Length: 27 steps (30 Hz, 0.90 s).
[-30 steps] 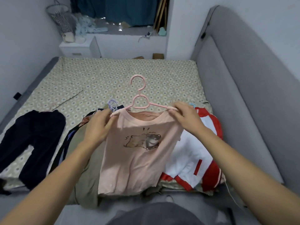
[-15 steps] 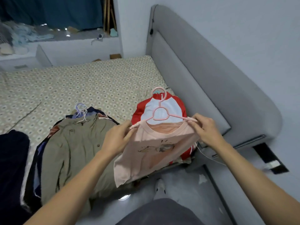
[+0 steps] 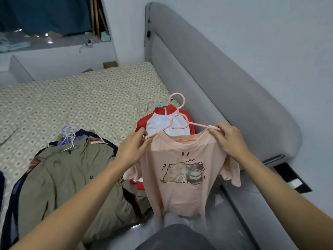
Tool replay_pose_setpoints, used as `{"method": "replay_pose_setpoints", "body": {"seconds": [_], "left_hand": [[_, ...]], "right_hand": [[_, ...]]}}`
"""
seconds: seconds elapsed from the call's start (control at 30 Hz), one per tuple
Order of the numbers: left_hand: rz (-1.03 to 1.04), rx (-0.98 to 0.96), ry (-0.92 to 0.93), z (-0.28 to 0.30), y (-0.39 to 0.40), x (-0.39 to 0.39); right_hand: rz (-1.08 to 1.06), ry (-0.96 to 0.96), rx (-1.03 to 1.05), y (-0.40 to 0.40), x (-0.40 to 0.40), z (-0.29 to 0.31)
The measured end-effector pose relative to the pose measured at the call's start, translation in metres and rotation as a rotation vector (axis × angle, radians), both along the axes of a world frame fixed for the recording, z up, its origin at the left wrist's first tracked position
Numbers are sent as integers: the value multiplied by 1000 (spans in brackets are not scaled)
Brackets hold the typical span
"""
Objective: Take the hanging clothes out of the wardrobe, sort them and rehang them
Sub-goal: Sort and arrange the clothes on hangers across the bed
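Pink T-shirt (image 3: 182, 170) with an animal cartoon print hangs on a pink plastic hanger (image 3: 178, 116), held up in the air over the near edge of the bed (image 3: 86, 98), centre-right of view. Left hand (image 3: 133, 148) grip: fingers and thumb pinched on the shirt's shoulder at the hanger's arm tip, at 9 o'clock from the collar. Right hand (image 3: 230, 139) grip: fingers curled over the opposite shoulder and arm tip, at 3 o'clock from the collar. Hanger hook points up, toward 12 o'clock. Shirt body drapes freely downward; hem near the person's grey-clad knee at the bottom edge.

Behind the shirt, at 12 o'clock, a red-and-white garment (image 3: 167, 123) lies on the bed, partly hidden by it. At 9 o'clock from the left hand, an olive-green jacket (image 3: 72, 181) tops a pile of dark clothes; a cluster of white and lilac hangers (image 3: 68, 136) sticks out at the pile's far end. Bedsheet is patterned, beige. Grey padded headboard (image 3: 225, 83) runs along the right, 1 to 4 o'clock.
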<state>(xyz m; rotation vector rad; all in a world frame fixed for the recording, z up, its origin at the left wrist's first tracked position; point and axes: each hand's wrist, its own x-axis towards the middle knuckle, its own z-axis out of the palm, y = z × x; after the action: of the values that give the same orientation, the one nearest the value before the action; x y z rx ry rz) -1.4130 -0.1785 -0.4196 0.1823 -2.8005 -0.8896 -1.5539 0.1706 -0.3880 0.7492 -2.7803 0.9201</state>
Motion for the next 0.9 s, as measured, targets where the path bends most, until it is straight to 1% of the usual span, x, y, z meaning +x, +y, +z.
{"method": "replay_pose_setpoints", "body": {"seconds": [0.2, 0.33, 0.47, 0.6, 0.73, 0.8, 0.9], "left_hand": [[93, -105, -107, -56, -25, -106], [130, -187, -239, -106, -49, -191], [164, -174, -380, -161, -67, -263], [213, -47, -491, -210, -80, -317], [205, 34, -563, -251, -94, -347], [196, 51, -598, -260, -100, -351], [199, 44, -613, -259, -105, -345]], "right_hand": [[7, -166, 89, -36, -118, -63], [32, -261, 128, -70, -213, -117], [77, -359, 201, -97, -296, -183], [96, -345, 299, -121, -354, -240], [90, -290, 375, -142, -393, -283], [94, -247, 454, -147, -402, -300], [84, -242, 519, -162, -396, -307]]}}
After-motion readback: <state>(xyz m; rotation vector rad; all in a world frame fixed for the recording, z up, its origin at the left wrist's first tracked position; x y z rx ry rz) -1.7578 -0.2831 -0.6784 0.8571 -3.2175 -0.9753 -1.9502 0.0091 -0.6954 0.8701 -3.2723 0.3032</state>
